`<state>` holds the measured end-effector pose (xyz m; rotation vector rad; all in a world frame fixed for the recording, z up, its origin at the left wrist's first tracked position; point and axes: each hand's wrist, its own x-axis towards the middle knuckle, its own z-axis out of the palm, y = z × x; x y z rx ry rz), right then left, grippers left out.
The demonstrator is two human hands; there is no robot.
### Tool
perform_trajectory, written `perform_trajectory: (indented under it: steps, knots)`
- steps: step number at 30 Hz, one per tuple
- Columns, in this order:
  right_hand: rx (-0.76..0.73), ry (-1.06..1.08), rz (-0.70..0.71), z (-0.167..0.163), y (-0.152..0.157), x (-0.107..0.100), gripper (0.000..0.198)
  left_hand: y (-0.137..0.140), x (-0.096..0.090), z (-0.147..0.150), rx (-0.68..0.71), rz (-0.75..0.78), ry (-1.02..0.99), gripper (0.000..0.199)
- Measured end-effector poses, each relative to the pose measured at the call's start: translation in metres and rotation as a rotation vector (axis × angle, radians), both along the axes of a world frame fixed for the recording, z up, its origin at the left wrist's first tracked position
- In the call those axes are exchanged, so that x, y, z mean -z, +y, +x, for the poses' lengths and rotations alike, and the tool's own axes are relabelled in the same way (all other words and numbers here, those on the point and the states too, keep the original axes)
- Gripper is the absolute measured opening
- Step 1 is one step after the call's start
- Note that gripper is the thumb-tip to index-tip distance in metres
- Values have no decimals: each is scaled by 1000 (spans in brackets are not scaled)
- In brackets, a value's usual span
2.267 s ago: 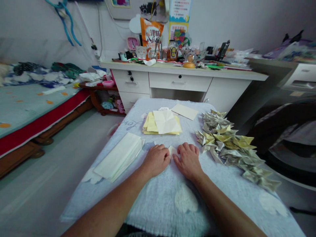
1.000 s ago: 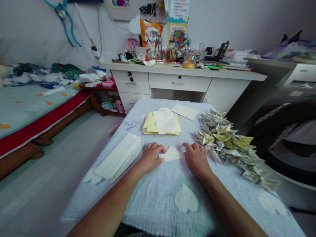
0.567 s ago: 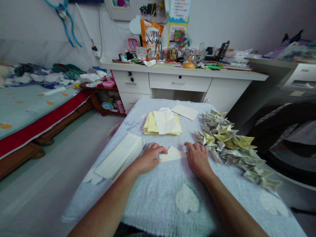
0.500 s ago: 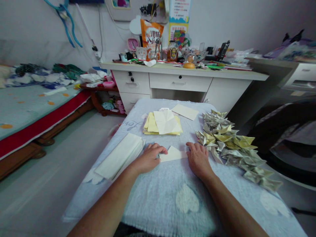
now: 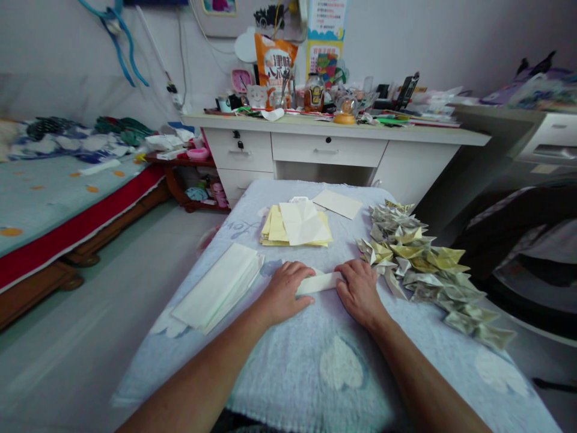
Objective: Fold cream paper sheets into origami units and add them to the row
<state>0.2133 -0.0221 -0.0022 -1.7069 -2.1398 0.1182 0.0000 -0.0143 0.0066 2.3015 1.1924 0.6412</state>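
A cream folded paper [image 5: 319,282] lies on the cloth-covered table, creased into a narrow strip with a small raised edge behind it. My left hand [image 5: 286,293] holds its left end, fingers curled over the top and thumb along the near side. At the other end, the fingers of my right hand [image 5: 359,290] are bent down onto the strip. Left of my left hand rests a stack of long white folded papers [image 5: 219,285]. Folded paper pieces with pointed tips [image 5: 424,264], grey and yellow, are heaped to the right of my right hand.
Beyond my hands sits a pile of yellow paper sheets [image 5: 273,228] topped by a creased white sheet [image 5: 304,222]. A flat cream sheet [image 5: 338,203] lies behind it. A white desk [image 5: 329,147] faces the table; a bed [image 5: 67,180] stands left, a washing machine [image 5: 552,141] right.
The paper between my hands had a pointed peak at the top; now it shows as a narrow strip. My left hand has shifted slightly right, its thumb now on the near side.
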Motion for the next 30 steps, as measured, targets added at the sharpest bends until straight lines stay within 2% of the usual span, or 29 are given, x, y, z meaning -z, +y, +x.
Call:
perform_trajectory:
  steps: [9, 14, 21, 25, 27, 30]
  knots:
    - [-59, 89, -50, -1, 2, -1, 16, -2, 1, 2, 1, 22, -17, 59]
    - [-78, 205, -46, -2, 3, -2, 21, -3, -2, 3, 5, 36, -55, 47]
    - [-95, 323, -27, -1, 3, -4, 22, -4, -7, 3, -62, 167, -41, 42]
    - [-115, 404, -60, -2, 1, -6, 24, -4, -6, 2, -72, 163, -16, 29]
    - [-115, 421, -79, -3, 0, -8, 25, -4, -8, 1, -127, 210, -1, 24]
    - [-110, 436, -96, -4, -1, -10, 22, -5, -11, -1, -296, 298, 30, 18]
